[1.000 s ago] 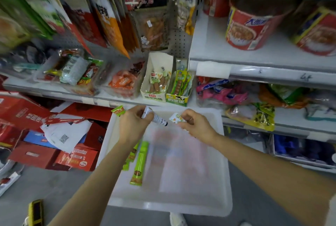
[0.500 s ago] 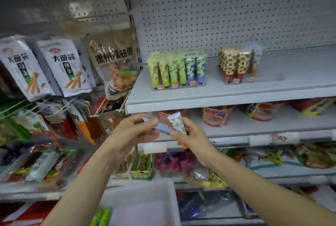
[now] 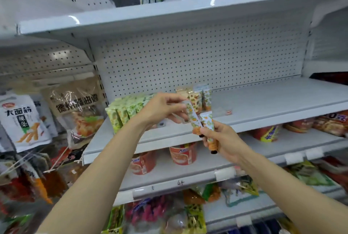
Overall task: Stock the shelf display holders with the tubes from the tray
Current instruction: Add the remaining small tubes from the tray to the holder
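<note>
Before white pegboard shelf, 2 tubes.

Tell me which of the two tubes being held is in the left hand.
The upper, tilted tube, pinched at its flat top end by the left hand. The lower tube sits in the right hand, gripped near its cap end.

White metal shelves run across a store aisle, backed by a white pegboard panel dotted with holes. Overhead light glares off the top shelf's front edge. Snack bags hang from pegs at left; red cup noodles sit below
</note>
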The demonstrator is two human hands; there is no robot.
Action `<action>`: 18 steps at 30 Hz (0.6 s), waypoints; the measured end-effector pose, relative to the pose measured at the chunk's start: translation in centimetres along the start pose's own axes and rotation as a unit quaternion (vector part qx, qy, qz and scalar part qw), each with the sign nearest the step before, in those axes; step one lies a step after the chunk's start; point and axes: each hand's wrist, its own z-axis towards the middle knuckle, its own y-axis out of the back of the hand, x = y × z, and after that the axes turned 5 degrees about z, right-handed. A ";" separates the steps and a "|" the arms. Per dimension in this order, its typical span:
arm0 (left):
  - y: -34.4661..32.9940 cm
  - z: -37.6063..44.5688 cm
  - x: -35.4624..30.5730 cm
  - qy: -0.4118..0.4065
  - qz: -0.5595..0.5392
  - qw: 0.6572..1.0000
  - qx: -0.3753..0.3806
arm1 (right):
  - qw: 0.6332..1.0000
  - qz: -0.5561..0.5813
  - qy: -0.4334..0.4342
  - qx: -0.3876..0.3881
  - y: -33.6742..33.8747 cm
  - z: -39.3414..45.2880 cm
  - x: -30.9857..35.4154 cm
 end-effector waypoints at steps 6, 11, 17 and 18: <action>-1.0 6.5 -3.0 -0.016 0.047 0.994 -0.101 | 0.998 0.023 0.020 -0.048 4.8 1.6 2.8; -1.5 11.7 -3.2 0.000 0.089 0.987 -0.137 | 0.993 0.015 0.066 -0.093 8.3 3.8 4.3; -2.8 16.8 -0.6 0.016 0.176 0.975 -0.136 | 0.991 -0.002 0.073 -0.116 10.6 8.0 5.2; -3.1 17.2 -0.1 0.020 0.195 0.971 -0.139 | 0.991 0.003 0.071 -0.115 10.8 8.7 5.2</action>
